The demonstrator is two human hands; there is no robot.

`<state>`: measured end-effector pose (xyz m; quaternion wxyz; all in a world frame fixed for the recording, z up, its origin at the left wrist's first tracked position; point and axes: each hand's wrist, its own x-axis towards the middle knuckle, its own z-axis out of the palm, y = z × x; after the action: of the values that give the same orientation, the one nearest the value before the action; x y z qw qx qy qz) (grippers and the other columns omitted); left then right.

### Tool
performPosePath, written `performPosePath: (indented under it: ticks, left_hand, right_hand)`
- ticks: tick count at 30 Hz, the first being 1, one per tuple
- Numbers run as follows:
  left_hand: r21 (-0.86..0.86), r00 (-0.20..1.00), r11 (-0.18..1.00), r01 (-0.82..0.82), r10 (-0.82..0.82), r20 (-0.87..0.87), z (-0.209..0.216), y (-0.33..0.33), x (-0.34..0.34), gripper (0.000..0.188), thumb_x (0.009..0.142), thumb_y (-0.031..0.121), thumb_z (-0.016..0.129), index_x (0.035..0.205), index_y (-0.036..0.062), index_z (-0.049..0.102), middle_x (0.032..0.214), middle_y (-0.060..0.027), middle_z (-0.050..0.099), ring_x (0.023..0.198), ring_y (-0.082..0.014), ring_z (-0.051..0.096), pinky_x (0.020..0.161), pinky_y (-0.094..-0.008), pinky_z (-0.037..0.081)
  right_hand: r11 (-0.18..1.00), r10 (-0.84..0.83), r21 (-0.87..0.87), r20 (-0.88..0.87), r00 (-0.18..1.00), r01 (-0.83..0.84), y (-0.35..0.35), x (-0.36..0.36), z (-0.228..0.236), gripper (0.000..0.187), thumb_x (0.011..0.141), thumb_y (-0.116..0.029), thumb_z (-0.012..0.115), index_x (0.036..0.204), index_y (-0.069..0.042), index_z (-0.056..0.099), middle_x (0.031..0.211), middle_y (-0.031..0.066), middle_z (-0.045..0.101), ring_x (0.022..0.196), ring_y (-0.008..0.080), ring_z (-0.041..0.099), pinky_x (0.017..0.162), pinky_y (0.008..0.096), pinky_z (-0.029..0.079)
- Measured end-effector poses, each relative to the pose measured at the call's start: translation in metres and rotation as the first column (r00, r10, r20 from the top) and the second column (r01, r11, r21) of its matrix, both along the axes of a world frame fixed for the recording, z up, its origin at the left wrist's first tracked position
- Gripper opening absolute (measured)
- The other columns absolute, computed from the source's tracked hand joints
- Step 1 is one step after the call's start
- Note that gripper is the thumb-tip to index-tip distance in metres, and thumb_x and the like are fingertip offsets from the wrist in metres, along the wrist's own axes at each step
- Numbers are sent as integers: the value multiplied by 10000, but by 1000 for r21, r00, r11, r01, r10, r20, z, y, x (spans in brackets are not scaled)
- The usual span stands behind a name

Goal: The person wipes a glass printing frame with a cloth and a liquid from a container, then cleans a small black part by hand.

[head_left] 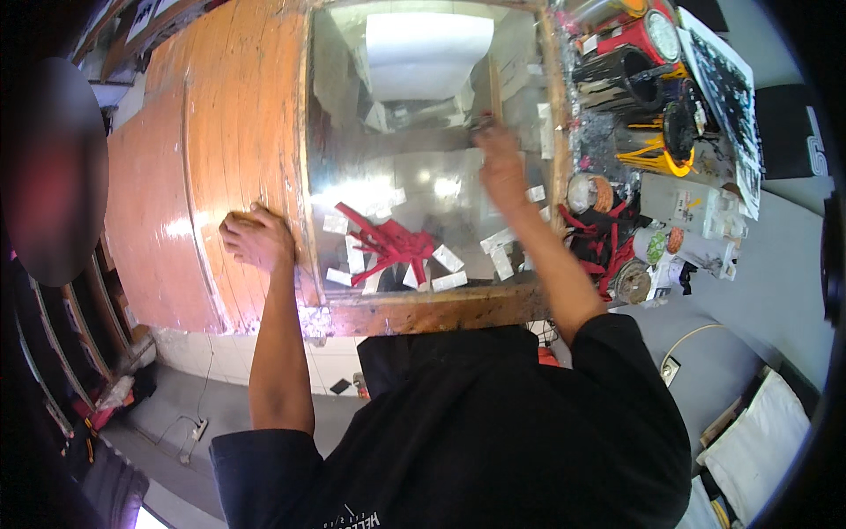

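Note:
My left hand (256, 238) rests on the orange-brown wooden tabletop (242, 132), its fingers bent loosely with the thumb apart and nothing visible in them. Farther off, my right hand (505, 167) reaches over the glass panel (414, 172) set into the table. Motion blurs its closed fingers; a small dark reddish thing at their tips is too smeared to name. A tangle of red strips (394, 247) lies at the near part of the glass, among several small white pieces (448, 258).
A white sheet (429, 53) shows at the panel's far end. Paint-stained cans (648, 141) crowd the right side, with a clear plastic box (687, 203), a tape roll (632, 280) and more red strips (604, 238). The wooden front edge (432, 310) lies close to my body.

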<state>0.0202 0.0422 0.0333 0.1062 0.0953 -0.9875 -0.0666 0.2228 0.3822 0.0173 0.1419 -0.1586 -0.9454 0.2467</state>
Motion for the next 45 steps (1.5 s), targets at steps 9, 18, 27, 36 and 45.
performPosePath:
  ticks: [9,18,27,36,45]
  left_hand:
    - [6,999,999,-37,37,15,-1,-6,3,623,979,494,473,1384,21,443,1449,-204,395,1296,-417,396,1017,-579,359]
    - [-4,1000,1000,-13,13,19,6,-1,0,602,982,491,475,1361,23,460,1444,-187,408,1302,-403,395,1020,-570,357]
    - [-5,999,1000,3,-3,44,7,-2,-1,629,990,490,465,1391,8,415,1443,-222,391,1294,-428,399,994,-583,370]
    - [6,999,1000,-21,21,36,4,-3,3,611,990,468,466,1381,2,417,1439,-220,382,1293,-435,392,1010,-591,353]
    - [14,998,1000,-6,5,61,11,-1,-2,620,991,467,469,1399,3,415,1458,-234,375,1313,-440,382,1023,-581,346]
  right_hand:
    - [955,227,72,450,864,-288,-34,6,57,842,889,-418,612,1530,19,284,1588,243,291,1516,362,188,1219,570,114]
    - [982,-42,188,203,978,4,9,-114,25,836,922,-450,579,1509,68,286,1572,271,289,1508,394,171,1224,540,145]
    - [966,-168,220,150,974,133,67,-127,21,844,892,-410,615,1506,72,293,1578,272,283,1512,394,172,1211,597,112]
    - [901,434,-139,347,832,-411,-82,-44,51,820,865,-452,626,1503,-10,361,1591,205,306,1524,318,192,1214,608,81]
    - [955,-294,88,132,947,284,17,-164,3,828,902,-414,625,1502,62,312,1545,280,350,1485,400,250,1226,539,134]
